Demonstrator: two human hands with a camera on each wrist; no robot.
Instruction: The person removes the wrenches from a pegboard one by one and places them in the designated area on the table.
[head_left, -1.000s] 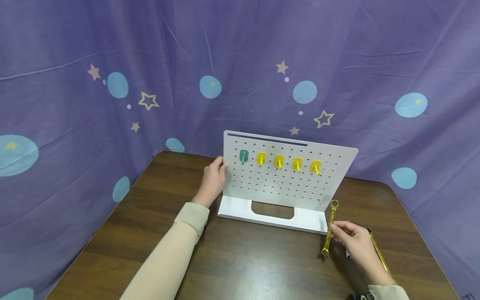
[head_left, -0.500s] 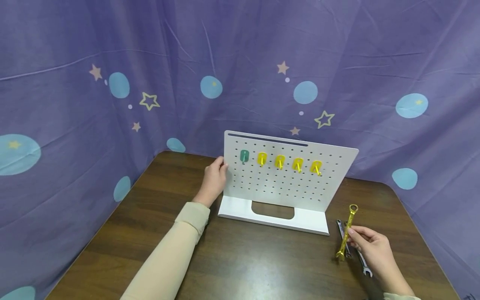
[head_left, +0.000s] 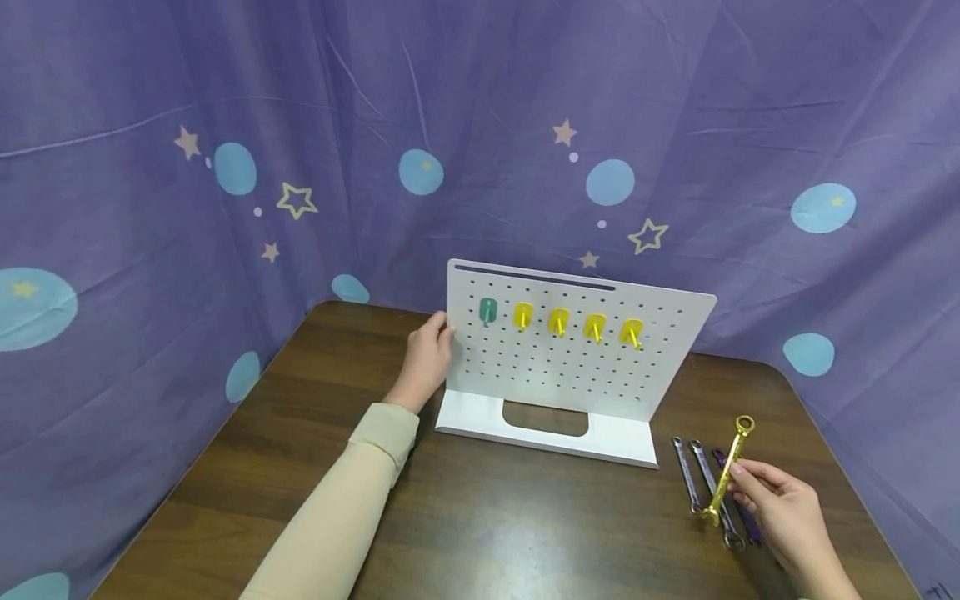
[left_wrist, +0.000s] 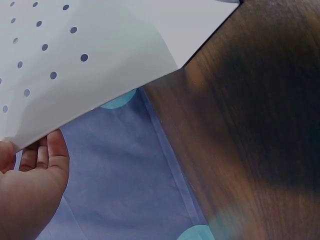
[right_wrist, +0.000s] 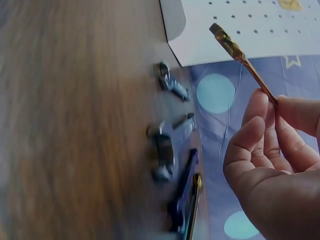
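Observation:
My left hand [head_left: 427, 358] pinches the left edge of a white pegboard [head_left: 555, 367], thumb in front and fingers behind in the left wrist view. My right hand [head_left: 783, 508] holds a gold combination wrench [head_left: 728, 475] between thumb and fingers, ring end up. It hangs over the wrenches at the table's right. Lying there are a short silver wrench [head_left: 685, 473], a longer silver wrench [head_left: 704, 468] and a purple wrench [head_left: 751, 527], partly hidden by my hand. Another gold wrench [right_wrist: 193, 205] lies beside the purple one in the right wrist view.
One green hook [head_left: 488, 311] and several yellow hooks [head_left: 558, 322] run in a row across the pegboard. Its base, with a cut-out, rests on the brown wooden table [head_left: 480, 517]. A purple curtain [head_left: 495, 125] with stars and blue dots surrounds the back and sides.
My right hand has moved right, away from the pegboard's lower right corner, with the gold wrench in it. The silver and purple wrenches now show. My left hand has stayed in place.

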